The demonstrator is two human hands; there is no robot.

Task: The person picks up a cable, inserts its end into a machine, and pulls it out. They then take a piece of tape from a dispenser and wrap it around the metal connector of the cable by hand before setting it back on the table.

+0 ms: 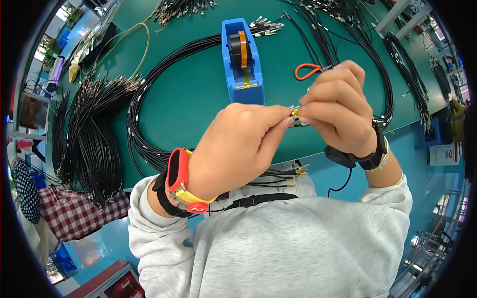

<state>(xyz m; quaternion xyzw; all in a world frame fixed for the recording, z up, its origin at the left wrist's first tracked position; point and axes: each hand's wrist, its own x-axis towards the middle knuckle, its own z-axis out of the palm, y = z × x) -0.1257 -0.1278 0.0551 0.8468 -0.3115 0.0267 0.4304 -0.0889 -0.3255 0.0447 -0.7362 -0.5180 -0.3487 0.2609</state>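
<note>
My left hand point(236, 146) is closed, thumb and forefinger pinching the end of a black cable with small metal connectors point(292, 108). A bit of yellow tape point(296, 113) sits on it, and the fingertips of my right hand point(343, 109) pinch this tape from the other side. Both hands meet just above the table's near edge. Beyond them stands a blue tape dispenser point(229, 69) with an amber tape roll point(243, 49) in it. Past my right hand's knuckles lies a tool with an orange loop handle point(304, 74), partly hidden.
Bundled black cables point(144, 94) curve round the dispenser on the green table point(189, 79). A thick heap of black cables point(94, 144) hangs over the left edge. More cable bundles point(405, 69) lie at the right. Cable ends with yellow tips point(300, 170) rest near my lap.
</note>
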